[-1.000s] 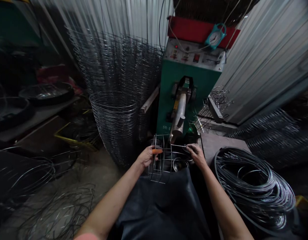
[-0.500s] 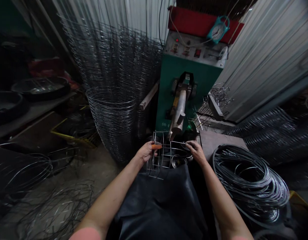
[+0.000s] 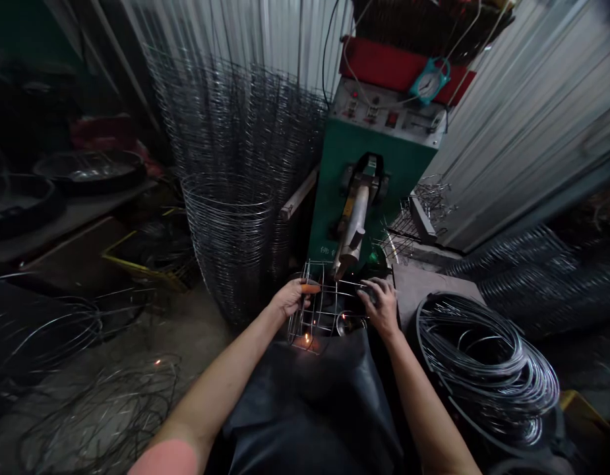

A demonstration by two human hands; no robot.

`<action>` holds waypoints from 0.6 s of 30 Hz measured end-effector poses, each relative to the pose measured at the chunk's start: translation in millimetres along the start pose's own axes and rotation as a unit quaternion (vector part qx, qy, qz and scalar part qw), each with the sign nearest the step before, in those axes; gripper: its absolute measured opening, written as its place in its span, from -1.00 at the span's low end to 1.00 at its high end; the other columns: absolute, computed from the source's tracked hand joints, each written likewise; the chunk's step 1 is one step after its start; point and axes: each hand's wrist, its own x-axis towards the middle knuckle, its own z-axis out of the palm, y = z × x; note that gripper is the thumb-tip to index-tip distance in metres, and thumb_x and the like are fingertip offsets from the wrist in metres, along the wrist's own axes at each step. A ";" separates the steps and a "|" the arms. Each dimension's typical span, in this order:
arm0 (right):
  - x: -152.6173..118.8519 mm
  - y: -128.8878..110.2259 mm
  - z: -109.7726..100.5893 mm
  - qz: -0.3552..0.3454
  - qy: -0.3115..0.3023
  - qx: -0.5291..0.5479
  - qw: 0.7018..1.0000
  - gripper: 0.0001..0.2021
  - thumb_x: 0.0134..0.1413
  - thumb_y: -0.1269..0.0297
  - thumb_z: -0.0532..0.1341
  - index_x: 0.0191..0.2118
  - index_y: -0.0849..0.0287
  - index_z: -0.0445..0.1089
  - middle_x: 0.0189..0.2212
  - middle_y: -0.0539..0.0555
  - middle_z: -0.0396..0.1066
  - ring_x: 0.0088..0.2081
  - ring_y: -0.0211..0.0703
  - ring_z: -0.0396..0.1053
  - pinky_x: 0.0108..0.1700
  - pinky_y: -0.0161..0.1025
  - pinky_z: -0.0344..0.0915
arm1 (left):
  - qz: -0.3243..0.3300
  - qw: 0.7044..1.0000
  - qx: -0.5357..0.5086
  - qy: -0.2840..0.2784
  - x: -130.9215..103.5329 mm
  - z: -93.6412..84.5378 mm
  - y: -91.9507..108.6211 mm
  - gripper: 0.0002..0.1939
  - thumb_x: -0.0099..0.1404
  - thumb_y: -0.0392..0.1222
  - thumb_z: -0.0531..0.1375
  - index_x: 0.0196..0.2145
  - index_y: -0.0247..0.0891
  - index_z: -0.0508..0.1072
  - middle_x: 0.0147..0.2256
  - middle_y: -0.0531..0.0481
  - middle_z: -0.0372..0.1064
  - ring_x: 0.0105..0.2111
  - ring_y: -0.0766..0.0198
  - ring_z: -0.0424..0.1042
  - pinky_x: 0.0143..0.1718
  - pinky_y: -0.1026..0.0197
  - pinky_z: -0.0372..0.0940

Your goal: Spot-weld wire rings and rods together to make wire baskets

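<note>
Head view: past one black apron, the left hand is closed on one orange piece and one wire frame; the right hand, half open, is at one thin wire, grip unclear. Behind the frame, one green machine reads 佛.

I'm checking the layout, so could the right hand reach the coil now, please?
Probably yes: the right hand is at the wire frame, but the coil lies beside that forearm, its top uncovered.

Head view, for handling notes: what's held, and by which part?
The left hand holds the wire frame by its left side. The right hand is at the end of a thin wire; its hold is unclear.
</note>
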 end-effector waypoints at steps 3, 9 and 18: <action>-3.2 -18.8 1.8 -0.027 -0.005 -0.021 0.999 -0.81 0.09 0.11 0.16 -0.27 0.05 0.45 -0.18 0.10 0.36 -0.05 0.01 0.20 -0.02 -0.02 0.08 | -0.002 1.000 0.004 0.006 -1.9 1.4 1.8 -0.68 -0.35 -0.36 0.40 -0.55 -0.36 0.42 -0.63 0.11 0.23 -0.69 0.53 0.10 -0.72 0.41 0.00; -3.4 -27.7 14.6 -0.027 -0.051 0.030 0.998 -0.81 0.14 0.16 0.12 -0.30 0.06 0.45 -0.30 0.12 0.38 -0.20 -0.03 0.28 -0.13 -0.08 0.20 | 0.001 1.000 0.005 -0.001 -2.9 3.3 2.5 -0.68 -0.34 -0.35 0.39 -0.53 -0.37 0.43 -0.66 0.13 0.20 -0.70 0.52 0.07 -0.72 0.41 -0.04; -4.8 -16.5 9.6 -0.005 -0.106 0.122 0.987 -0.77 0.16 0.22 0.05 -0.17 0.04 0.42 -0.28 0.07 0.43 -0.21 -0.08 0.35 -0.14 -0.12 0.27 | 0.012 1.000 -0.018 -0.006 -3.8 1.3 -1.2 -0.69 -0.25 -0.21 0.38 -0.53 -0.36 0.39 -0.64 0.16 0.12 -0.68 0.51 0.07 -0.69 0.40 -0.05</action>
